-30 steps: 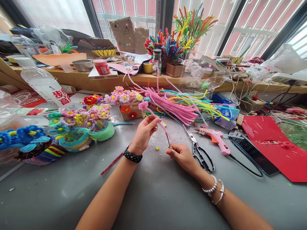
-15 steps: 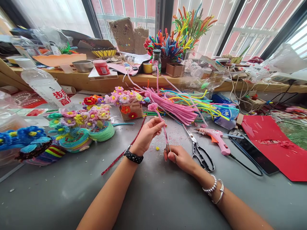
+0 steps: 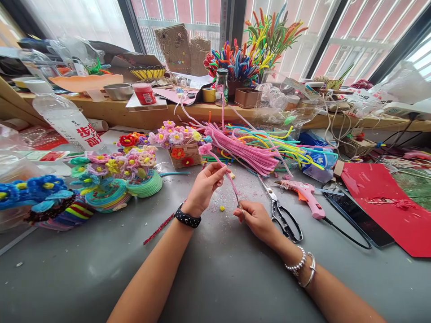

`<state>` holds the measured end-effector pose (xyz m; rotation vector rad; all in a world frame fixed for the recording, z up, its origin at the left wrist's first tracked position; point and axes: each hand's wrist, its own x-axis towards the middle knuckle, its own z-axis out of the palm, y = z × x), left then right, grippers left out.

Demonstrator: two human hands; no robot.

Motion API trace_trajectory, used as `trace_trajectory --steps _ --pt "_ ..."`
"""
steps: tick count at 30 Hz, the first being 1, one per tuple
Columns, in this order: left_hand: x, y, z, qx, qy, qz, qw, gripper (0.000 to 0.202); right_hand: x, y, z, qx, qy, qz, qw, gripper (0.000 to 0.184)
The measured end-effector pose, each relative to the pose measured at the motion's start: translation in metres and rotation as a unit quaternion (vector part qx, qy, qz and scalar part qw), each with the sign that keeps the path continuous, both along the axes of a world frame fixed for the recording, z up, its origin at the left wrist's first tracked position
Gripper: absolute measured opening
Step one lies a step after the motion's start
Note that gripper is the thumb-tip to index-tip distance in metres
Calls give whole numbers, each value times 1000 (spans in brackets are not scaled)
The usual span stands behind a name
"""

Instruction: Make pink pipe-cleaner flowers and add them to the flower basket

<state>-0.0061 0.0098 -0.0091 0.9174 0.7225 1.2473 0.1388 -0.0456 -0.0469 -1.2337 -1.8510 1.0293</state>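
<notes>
My left hand (image 3: 204, 188) pinches the stem of a pink pipe-cleaner flower (image 3: 205, 149) between thumb and fingers, its bloom tipped up to the left. The stem's lower end slants down to the right, towards my right hand (image 3: 257, 220). That hand is closed around small scissors (image 3: 238, 201); only the metal blades show, at the stem's end, and the handles are hidden in the fingers. A dark red pipe cleaner (image 3: 161, 229) lies beside my left wrist, partly covered by it. Below the stem, a small yellow bead-like ball (image 3: 222, 208) rests among pink fluff on the grey table (image 3: 215, 278).
Large black-handled scissors (image 3: 286, 220), a pink glue gun (image 3: 306, 195) and a phone (image 3: 360, 220) lie right. Behind is a bundle of pink pipe cleaners (image 3: 245, 150). Pipe-cleaner flower pots (image 3: 144, 184) and a water bottle (image 3: 63, 116) stand left. A red sheet (image 3: 387, 206) lies far right.
The flower and my left hand have shifted slightly left, its stem now more slanted. My right hand has turned a little, and its scissors show less than before.
</notes>
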Motion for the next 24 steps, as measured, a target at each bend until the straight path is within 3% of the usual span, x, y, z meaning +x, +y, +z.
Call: trace_trajectory --steps 6,11,15,24 --pt "-2 0 1 2 6 -9 1000 15 2 -2 1 -6 36 61 997 63" --pt "0 -4 1 -6 42 -72 997 14 2 -2 5 -22 35 101 994 65" --pt "1 -5 1 -9 67 -94 993 16 2 -3 5 -17 28 94 995 65" --pt "-1 -3 0 -29 47 -51 997 16 1 -1 0 -7 15 17 1000 59"
